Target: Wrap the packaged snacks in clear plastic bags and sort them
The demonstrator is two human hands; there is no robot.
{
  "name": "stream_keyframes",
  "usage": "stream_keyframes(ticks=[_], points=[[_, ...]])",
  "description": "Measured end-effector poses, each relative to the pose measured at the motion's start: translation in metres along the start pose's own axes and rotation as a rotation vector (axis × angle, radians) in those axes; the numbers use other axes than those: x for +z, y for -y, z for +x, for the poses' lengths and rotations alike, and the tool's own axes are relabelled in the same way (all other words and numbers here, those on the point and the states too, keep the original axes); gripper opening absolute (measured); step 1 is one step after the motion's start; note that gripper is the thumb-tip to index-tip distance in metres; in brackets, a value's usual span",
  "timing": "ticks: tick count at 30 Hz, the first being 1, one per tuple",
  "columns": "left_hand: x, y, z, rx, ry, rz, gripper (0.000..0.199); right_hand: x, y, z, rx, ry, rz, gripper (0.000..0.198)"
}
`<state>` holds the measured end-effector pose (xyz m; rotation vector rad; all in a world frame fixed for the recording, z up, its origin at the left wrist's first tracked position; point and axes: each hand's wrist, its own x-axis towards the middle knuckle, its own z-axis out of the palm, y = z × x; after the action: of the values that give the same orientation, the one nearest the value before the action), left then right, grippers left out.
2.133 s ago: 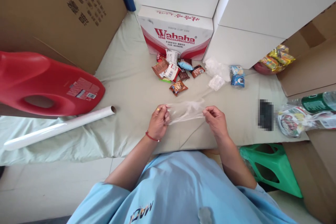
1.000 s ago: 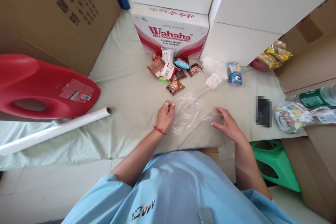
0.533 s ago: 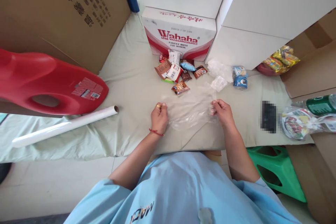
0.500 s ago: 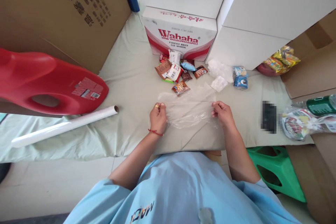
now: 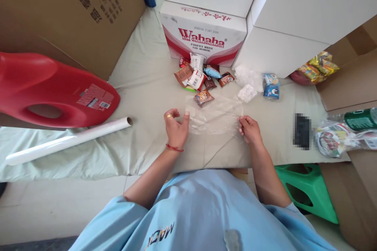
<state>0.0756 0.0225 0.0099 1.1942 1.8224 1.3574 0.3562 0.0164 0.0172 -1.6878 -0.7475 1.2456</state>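
Observation:
A clear plastic bag (image 5: 213, 115) lies spread over the cloth in front of me. My right hand (image 5: 249, 128) pinches its right edge between thumb and fingers. At the bag's left edge is my left hand (image 5: 176, 126), thumb apart from the curled fingers and no film visibly gripped. Just beyond the bag lies a brown snack packet (image 5: 203, 97). Behind that sits a pile of small wrapped snacks (image 5: 196, 79), against a Wahaba-style white and red water carton (image 5: 203, 37) printed "Wahaha".
On the left are a red jug (image 5: 59, 90) and a white film roll (image 5: 69, 141). Crumpled clear plastic (image 5: 249, 78) and blue packets (image 5: 271, 91) lie right of the snacks. Farther right are a yellow-packet bowl (image 5: 304, 78) and a green-labelled bottle (image 5: 361, 119). A green stool (image 5: 321, 192) stands below.
My left hand has loosened from the bag's left edge, its thumb and fingers parting. The bag has gone slacker, while my right hand still pinches its right side.

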Motion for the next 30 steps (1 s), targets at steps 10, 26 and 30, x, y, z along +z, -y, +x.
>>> stream_keyframes(ticks=[10,26,30], points=[[0.003,-0.012,-0.002,-0.271,0.443,-0.368,0.033,-0.001,-0.008,-0.004,-0.016,0.058,-0.042,0.04],[0.074,-0.112,-0.02,0.453,0.256,-0.032,0.073,0.0,-0.037,-0.009,-0.398,-0.147,-0.573,0.037],[0.122,-0.133,-0.037,0.485,0.339,0.161,0.089,0.002,-0.039,-0.004,-0.391,-0.149,-0.575,0.027]])
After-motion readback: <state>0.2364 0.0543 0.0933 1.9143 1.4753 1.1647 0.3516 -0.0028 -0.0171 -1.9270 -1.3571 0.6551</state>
